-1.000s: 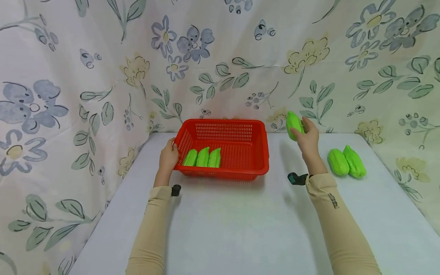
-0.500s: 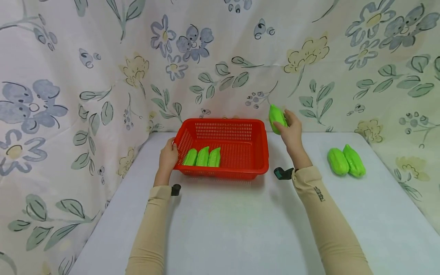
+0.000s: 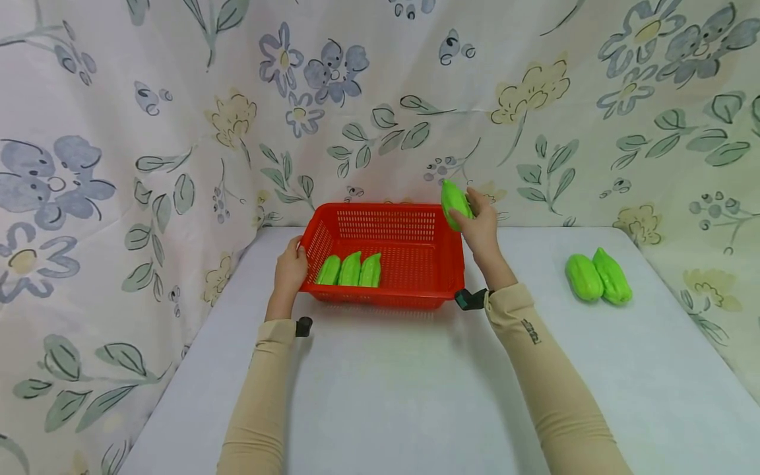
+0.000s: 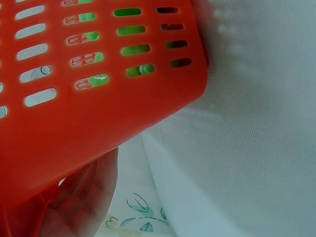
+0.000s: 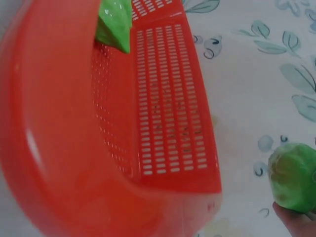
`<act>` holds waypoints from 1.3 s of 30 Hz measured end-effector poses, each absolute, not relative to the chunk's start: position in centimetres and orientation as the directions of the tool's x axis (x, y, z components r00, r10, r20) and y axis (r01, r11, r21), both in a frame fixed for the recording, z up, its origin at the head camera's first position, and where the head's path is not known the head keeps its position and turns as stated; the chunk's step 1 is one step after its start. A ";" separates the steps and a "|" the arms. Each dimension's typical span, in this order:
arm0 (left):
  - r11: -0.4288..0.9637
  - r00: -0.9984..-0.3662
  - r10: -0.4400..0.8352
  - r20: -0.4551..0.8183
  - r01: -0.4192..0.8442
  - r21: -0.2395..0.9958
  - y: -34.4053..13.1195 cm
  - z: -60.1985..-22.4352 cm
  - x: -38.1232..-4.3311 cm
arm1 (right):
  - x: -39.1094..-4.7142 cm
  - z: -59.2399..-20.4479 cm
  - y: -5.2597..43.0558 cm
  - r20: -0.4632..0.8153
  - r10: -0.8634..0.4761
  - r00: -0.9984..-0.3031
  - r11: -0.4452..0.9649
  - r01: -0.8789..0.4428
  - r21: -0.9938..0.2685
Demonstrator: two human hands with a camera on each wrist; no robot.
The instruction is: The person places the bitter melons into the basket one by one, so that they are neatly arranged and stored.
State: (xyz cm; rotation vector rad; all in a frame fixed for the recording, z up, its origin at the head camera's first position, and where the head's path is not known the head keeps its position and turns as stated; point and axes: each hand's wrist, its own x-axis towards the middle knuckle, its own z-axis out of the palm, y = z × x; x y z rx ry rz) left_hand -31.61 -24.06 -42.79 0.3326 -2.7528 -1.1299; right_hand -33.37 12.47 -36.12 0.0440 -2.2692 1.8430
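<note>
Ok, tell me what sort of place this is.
Probably a small staged filming setup: a white table, floral cloth hung behind it, and two dark wrist-worn devices.

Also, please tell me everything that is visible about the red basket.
The red basket is rectangular, open-topped and glossy, apparently plastic, with a smooth rim and perforated walls and floor. It stands upright on the white table. Three oblong green items lie inside near its left end; the left hand grips its left rim.

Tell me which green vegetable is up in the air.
The green vegetable in the right hand: it alone is held, while three others lie inside the red basket and two more rest on the white table.
</note>
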 end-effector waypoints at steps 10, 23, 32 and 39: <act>0.692 -0.964 -0.262 0.050 -0.151 0.706 -24.1 -43.0 -31.7 | -33.6 -36.4 10.2 0.177 0.070 -0.982 0.211 -0.159 -0.964; 0.689 -0.964 -0.260 0.060 -0.141 0.711 -24.0 -42.7 -31.5 | -33.3 -37.2 7.2 0.190 0.019 -0.982 0.231 -0.180 -0.956; 0.689 -0.963 -0.263 0.051 -0.151 0.709 -24.0 -42.6 -31.4 | -32.8 -38.3 5.2 0.157 -0.021 -0.987 0.265 -0.157 -0.951; 0.691 -0.963 -0.264 0.053 -0.150 0.707 -23.9 -42.6 -31.5 | -32.7 -39.5 4.3 0.120 -0.045 -0.992 0.273 -0.128 -0.953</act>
